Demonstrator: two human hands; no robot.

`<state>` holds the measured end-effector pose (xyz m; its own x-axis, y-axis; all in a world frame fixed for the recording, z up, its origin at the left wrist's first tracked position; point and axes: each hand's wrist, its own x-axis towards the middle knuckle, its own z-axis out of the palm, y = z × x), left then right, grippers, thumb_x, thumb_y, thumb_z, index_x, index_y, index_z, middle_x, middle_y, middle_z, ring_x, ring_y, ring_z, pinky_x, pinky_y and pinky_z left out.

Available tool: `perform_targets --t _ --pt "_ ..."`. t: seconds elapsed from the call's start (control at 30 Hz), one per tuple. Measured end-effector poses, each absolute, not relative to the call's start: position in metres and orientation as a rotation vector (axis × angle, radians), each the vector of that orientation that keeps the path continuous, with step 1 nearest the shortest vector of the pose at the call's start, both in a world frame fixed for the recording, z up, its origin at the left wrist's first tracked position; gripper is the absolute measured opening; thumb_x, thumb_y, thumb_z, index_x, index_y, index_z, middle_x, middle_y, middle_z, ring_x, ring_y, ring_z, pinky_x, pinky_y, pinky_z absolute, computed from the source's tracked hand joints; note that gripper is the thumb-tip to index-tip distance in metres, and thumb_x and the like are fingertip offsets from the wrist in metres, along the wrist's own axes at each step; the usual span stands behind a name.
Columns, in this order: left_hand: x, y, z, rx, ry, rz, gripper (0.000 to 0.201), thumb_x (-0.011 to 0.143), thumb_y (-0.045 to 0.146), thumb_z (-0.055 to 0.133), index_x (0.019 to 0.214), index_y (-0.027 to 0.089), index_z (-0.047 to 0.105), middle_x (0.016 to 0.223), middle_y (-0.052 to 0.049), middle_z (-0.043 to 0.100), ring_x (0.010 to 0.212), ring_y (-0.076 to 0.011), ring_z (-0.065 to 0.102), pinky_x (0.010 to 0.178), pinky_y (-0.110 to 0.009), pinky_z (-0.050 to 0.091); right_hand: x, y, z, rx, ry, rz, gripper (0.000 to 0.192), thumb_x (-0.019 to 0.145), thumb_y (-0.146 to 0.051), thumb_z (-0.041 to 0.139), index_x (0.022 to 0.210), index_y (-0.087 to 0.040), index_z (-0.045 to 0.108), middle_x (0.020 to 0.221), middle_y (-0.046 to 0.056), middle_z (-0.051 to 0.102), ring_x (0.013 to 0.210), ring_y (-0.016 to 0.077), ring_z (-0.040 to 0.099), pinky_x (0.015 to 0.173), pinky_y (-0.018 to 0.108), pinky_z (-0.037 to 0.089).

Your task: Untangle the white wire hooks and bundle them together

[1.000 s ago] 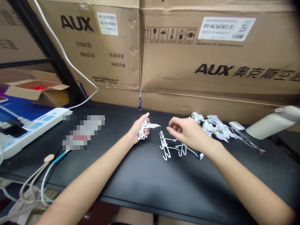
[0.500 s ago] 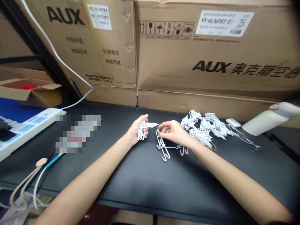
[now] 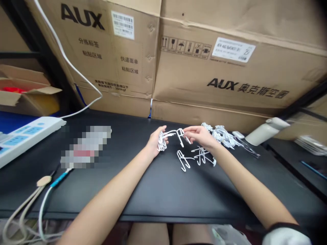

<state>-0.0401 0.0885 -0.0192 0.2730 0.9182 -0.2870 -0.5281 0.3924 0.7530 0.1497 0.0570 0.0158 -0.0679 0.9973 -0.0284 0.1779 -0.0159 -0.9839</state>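
Observation:
My left hand (image 3: 156, 140) grips a bundle of white wire hooks (image 3: 161, 141) above the black table (image 3: 158, 190). My right hand (image 3: 201, 136) pinches a single white hook (image 3: 180, 135) and holds it against the end of the bundle. A few loose white hooks (image 3: 196, 158) lie on the table just below my right hand. A larger pile of white hooks (image 3: 223, 136) sits behind my right hand.
Large AUX cardboard boxes (image 3: 204, 68) stand along the back of the table. A white power strip (image 3: 22, 137) and cables (image 3: 38, 200) lie at the left, a white bottle (image 3: 265, 131) at the right, and an open carton (image 3: 25, 92) at far left.
My right hand picked one hook off the table and brought it up to the bundle in my left hand. The view shifted right and tilted.

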Motion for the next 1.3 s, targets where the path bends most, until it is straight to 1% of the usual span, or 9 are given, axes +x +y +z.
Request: perform_targets --t 0.17,0.3,0.4,0.57,0.7,0.9,1.07,1.23,1.3 --pt "-0.037 0.085 -0.024 0.723 0.825 1.038 0.013 0.072 0.021 0.063 0.077 0.014 0.053 0.061 0.0 0.06 0.044 -0.0101 0.058 0.041 -0.02 0.047 0.143 0.052 0.009 -1.27 -1.126 0.886 0.032 0.057 -0.032 0.078 0.082 -0.013 0.069 0.073 0.005 0.068 0.062 0.0116 0.06 0.049 0.022 0.049" --pt "-0.033 0.081 -0.026 0.861 0.828 1.075 0.013 0.072 0.022 0.062 0.075 0.015 0.051 0.056 0.002 0.057 0.043 -0.0114 0.059 0.04 -0.019 0.045 0.123 0.042 -0.004 -1.269 -1.119 0.674 0.033 0.061 -0.037 0.075 0.083 -0.015 0.067 0.073 0.004 0.066 0.063 0.0129 0.06 0.051 0.024 0.051" --pt "-0.029 0.08 -0.028 0.969 0.849 1.136 0.015 0.072 0.025 0.062 0.073 0.017 0.05 0.051 0.005 0.054 0.038 -0.01 0.055 0.04 -0.02 0.045 0.11 0.032 -0.012 -1.277 -1.249 0.504 0.03 0.069 -0.04 0.069 0.087 -0.016 0.066 0.077 0.005 0.065 0.065 0.0141 0.06 0.053 0.026 0.053" --pt "-0.025 0.083 -0.032 1.137 0.918 1.248 0.015 0.073 0.029 0.061 0.07 0.019 0.049 0.048 0.007 0.051 0.033 -0.009 0.049 0.037 -0.019 0.04 0.099 0.021 -0.017 -1.24 -1.425 0.243 0.021 0.081 -0.036 0.06 0.088 -0.018 0.067 0.082 0.005 0.063 0.071 0.0153 0.062 0.063 0.028 0.055" --pt "-0.025 0.082 -0.033 1.273 0.971 1.327 0.018 0.074 0.033 0.061 0.07 0.019 0.051 0.051 0.007 0.051 0.037 -0.0101 0.052 0.037 -0.019 0.038 0.1 0.02 -0.018 -1.233 -1.496 0.179 0.019 0.083 -0.033 0.058 0.089 -0.018 0.067 0.081 0.005 0.064 0.072 0.0153 0.063 0.067 0.029 0.055" --pt "-0.027 0.075 -0.028 1.478 1.038 1.432 0.023 0.077 0.042 0.059 0.074 0.02 0.053 0.06 0.004 0.058 0.047 -0.0102 0.056 0.043 -0.018 0.042 0.098 0.018 -0.02 -1.179 -1.535 0.175 0.018 0.085 -0.031 0.056 0.088 -0.018 0.069 0.082 0.006 0.063 0.069 0.0146 0.062 0.066 0.029 0.055" --pt "-0.024 0.073 -0.027 1.406 0.957 1.446 0.026 0.078 0.044 0.058 0.073 0.018 0.056 0.071 0.0 0.065 0.065 -0.0124 0.062 0.057 -0.019 0.048 0.092 0.017 -0.023 -1.141 -1.546 0.146 0.016 0.085 -0.029 0.056 0.084 -0.019 0.068 0.081 0.006 0.067 0.072 0.0159 0.063 0.071 0.03 0.054" --pt "-0.02 0.071 -0.022 1.256 0.916 1.394 0.03 0.078 0.048 0.059 0.075 0.018 0.057 0.065 0.001 0.061 0.058 -0.0106 0.058 0.054 -0.019 0.046 0.09 0.019 -0.024 -1.123 -1.589 0.165 0.015 0.084 -0.027 0.056 0.08 -0.019 0.068 0.081 0.005 0.07 0.07 0.0157 0.064 0.071 0.029 0.053" --pt "-0.019 0.069 -0.021 1.315 0.954 1.434 0.028 0.078 0.046 0.059 0.079 0.018 0.061 0.068 0.002 0.06 0.062 -0.0093 0.057 0.059 -0.017 0.045 0.091 0.021 -0.024 -1.125 -1.618 0.172 0.016 0.084 -0.027 0.056 0.079 -0.019 0.069 0.08 0.004 0.071 0.068 0.0156 0.064 0.069 0.028 0.052"
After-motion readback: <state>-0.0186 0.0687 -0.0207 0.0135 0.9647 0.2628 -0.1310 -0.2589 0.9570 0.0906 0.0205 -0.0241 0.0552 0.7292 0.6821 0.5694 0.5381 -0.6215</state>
